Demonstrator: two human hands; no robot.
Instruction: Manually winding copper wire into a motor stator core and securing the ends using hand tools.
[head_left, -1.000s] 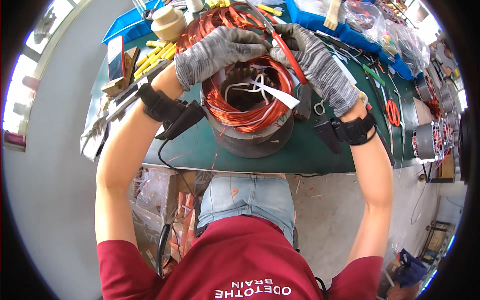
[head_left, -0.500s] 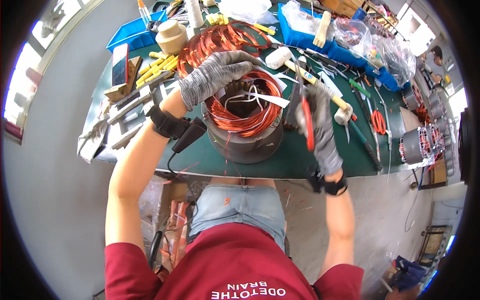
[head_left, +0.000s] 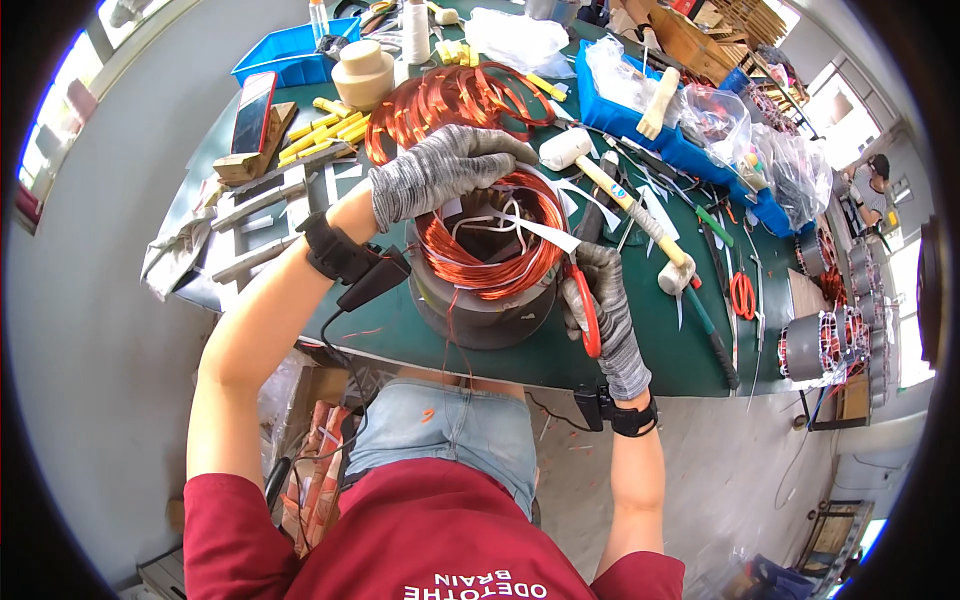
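In the head view, the copper-wound stator (head_left: 490, 262) stands in the middle of the frame on a green table (head_left: 385, 325), directly between the person's two gloved hands. The left hand (head_left: 450, 177) lies over the upper left rim of its orange wire ring, fingers together and reaching right; whether they pinch anything cannot be told. The right hand (head_left: 606, 305), just right of the stator and lower in the frame, is closed around red-handled scissors (head_left: 588, 325), their upper end near a white strip (head_left: 548, 234) that slants across the ring. Loose copper coils (head_left: 440, 105) lie beyond the left hand, toward the top of the frame. A white-headed mallet (head_left: 628, 203) rests right of the stator, above the right hand.
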